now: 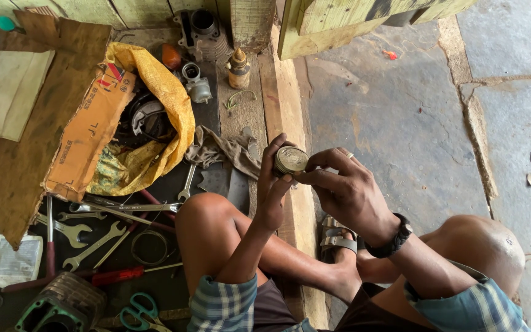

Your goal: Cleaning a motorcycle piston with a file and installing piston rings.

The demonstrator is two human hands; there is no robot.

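A round metal piston [290,160] with a dull brass-coloured crown is held up between both hands above my knees. My left hand [271,184] wraps around its left side, fingers curled over the top edge. My right hand [345,187] grips its right side with thumb and fingertips; a ring shows on one finger and a black watch [391,237] sits on that wrist. I sit on the ground with bare knees [207,212] drawn up, a sandalled foot [336,237] below the hands.
Left of me lie several spanners [93,240], a red-handled screwdriver [115,275], green scissors [137,307], an engine cylinder [62,304], a yellow sack [155,92] with parts, torn cardboard [84,132], a rag [225,150]. A wooden beam [278,104] borders stone floor [413,123].
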